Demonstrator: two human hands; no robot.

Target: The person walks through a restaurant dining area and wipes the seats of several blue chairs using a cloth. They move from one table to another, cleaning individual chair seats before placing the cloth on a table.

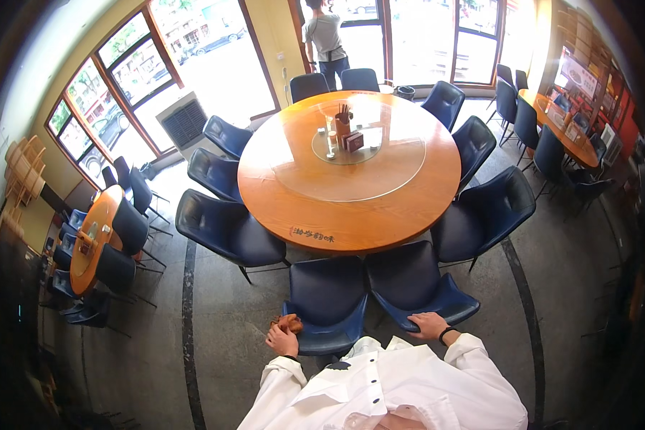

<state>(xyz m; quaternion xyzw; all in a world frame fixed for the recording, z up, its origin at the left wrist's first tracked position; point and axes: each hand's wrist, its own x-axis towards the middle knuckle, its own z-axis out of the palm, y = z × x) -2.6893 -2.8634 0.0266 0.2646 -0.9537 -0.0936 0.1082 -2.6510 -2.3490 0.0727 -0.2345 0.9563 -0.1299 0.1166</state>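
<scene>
Two dark blue padded chairs stand side by side in front of me, seats towards the round wooden table [322,226]. My left hand [282,339] grips a crumpled orange-brown cloth [288,322] against the outer edge of the left chair's backrest [330,338]. Over the top edge of the right chair's backrest [446,306], my right hand [429,325] is curled. A glass turntable [295,183] covers the table's middle. On it are a holder with chopsticks [343,124], a dark red box [353,142] and small containers.
More blue chairs ring the table, including one at left [231,231] and one at right [484,215]. Smaller tables with chairs stand at far left [113,201] and far right [583,153]. An air cooler [185,123] is by the windows. A person [325,40] stands beyond the table.
</scene>
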